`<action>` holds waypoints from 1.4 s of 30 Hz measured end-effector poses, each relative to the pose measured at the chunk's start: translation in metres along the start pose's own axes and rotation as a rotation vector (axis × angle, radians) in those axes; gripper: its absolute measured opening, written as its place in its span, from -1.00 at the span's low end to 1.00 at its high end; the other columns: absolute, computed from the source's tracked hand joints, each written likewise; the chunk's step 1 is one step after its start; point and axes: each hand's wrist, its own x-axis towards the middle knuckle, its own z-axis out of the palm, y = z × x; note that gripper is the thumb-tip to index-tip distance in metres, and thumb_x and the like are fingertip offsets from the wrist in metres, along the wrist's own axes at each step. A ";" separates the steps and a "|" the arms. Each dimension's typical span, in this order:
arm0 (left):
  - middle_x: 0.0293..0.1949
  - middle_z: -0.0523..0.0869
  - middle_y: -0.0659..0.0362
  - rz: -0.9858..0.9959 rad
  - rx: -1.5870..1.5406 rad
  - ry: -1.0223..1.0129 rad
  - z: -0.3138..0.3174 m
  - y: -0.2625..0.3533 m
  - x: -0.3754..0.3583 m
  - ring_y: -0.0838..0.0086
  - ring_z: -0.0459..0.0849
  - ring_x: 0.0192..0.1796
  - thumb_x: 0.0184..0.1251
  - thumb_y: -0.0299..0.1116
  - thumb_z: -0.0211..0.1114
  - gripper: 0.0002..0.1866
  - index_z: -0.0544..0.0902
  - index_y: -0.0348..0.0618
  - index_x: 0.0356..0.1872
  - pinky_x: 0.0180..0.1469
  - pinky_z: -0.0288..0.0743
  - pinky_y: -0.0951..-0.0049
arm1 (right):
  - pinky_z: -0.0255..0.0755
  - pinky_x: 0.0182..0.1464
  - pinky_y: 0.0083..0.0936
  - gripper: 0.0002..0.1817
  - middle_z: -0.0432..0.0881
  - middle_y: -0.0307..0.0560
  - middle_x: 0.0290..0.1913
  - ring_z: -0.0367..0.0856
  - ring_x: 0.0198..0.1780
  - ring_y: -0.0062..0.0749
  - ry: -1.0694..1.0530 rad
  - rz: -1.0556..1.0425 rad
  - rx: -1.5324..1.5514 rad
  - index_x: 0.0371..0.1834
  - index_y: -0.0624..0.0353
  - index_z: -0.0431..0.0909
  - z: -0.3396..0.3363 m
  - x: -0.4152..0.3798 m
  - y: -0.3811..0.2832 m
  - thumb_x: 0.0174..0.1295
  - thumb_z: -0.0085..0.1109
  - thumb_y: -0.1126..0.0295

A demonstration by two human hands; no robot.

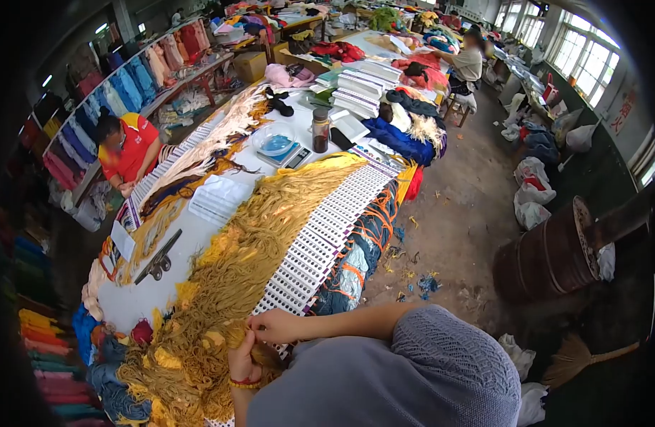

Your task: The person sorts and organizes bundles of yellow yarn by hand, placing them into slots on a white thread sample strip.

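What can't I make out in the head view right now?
All in the head view:
- Exact finger contacts of the left hand and right hand on the olive yarn: overlapping, small.
- Tabletop beneath that yarn: covered by it.
- Scale readout: too small.
- Print on the white sheet: too small.

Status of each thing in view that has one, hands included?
Left bare hand: closed on yarn
Right bare hand: fingertips pinched at yarn
Olive-gold stringy yarn: loose, heaped
White cards with dark dots: in a long row
Clear jar with dark lid: upright, lid on, dark contents
Clear round plastic bowl: on scale
Blue flat scale: under bowl, reading illegible
Black long metal tool: lying down
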 end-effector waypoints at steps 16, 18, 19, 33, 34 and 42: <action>-0.14 0.56 0.10 0.243 -0.138 0.008 0.001 0.034 -0.036 0.44 0.55 -0.12 0.27 -0.40 0.01 -0.71 0.47 -0.38 -0.07 -0.07 0.42 0.45 | 0.27 -0.53 -0.79 -0.90 0.48 -0.34 -0.51 0.38 -0.58 -0.74 0.094 0.112 0.690 -0.28 0.20 0.46 0.035 0.001 -0.034 0.15 0.03 0.47; -0.15 0.57 0.10 0.237 -0.155 0.032 0.002 0.036 -0.041 0.46 0.54 -0.11 0.26 -0.42 0.04 -0.73 0.47 -0.36 -0.07 -0.07 0.41 0.47 | 0.26 -0.53 -0.80 -0.88 0.47 -0.35 -0.50 0.36 -0.58 -0.75 0.073 0.118 0.618 -0.26 0.20 0.45 0.035 0.000 -0.041 0.15 0.05 0.45; -0.12 0.56 0.09 0.298 -0.088 0.061 0.001 0.035 -0.041 0.42 0.53 -0.08 0.24 -0.44 0.06 -0.72 0.46 -0.35 -0.06 -0.03 0.40 0.44 | 0.25 -0.53 -0.80 -0.88 0.47 -0.34 -0.49 0.34 -0.58 -0.76 0.038 0.148 0.591 -0.26 0.20 0.44 0.035 -0.001 -0.043 0.16 0.05 0.43; -0.32 0.53 0.28 0.377 0.062 0.205 0.009 0.025 -0.046 0.64 0.49 -0.30 0.17 -0.56 0.13 -0.59 0.36 -0.31 0.09 -0.22 0.39 0.62 | 0.33 -0.51 -0.79 -0.93 0.52 -0.28 -0.45 0.41 -0.56 -0.75 0.107 0.095 0.625 -0.33 0.20 0.44 0.035 -0.016 -0.035 0.19 -0.01 0.45; -0.33 0.52 0.29 0.391 0.073 0.210 0.009 0.026 -0.046 0.64 0.48 -0.31 0.18 -0.56 0.12 -0.59 0.36 -0.31 0.09 -0.23 0.39 0.63 | 0.33 -0.51 -0.78 -0.93 0.52 -0.28 -0.45 0.41 -0.56 -0.75 0.117 0.068 0.631 -0.33 0.19 0.44 0.035 -0.015 -0.033 0.19 -0.02 0.45; -0.31 0.53 0.27 0.343 0.062 0.216 0.005 0.027 -0.042 0.66 0.48 -0.34 0.15 -0.55 0.15 -0.60 0.39 -0.30 0.05 -0.28 0.40 0.64 | 0.30 -0.52 -0.79 -0.93 0.46 -0.31 -0.49 0.39 -0.56 -0.76 0.143 0.043 0.549 -0.33 0.21 0.42 0.041 -0.014 -0.029 0.18 -0.01 0.46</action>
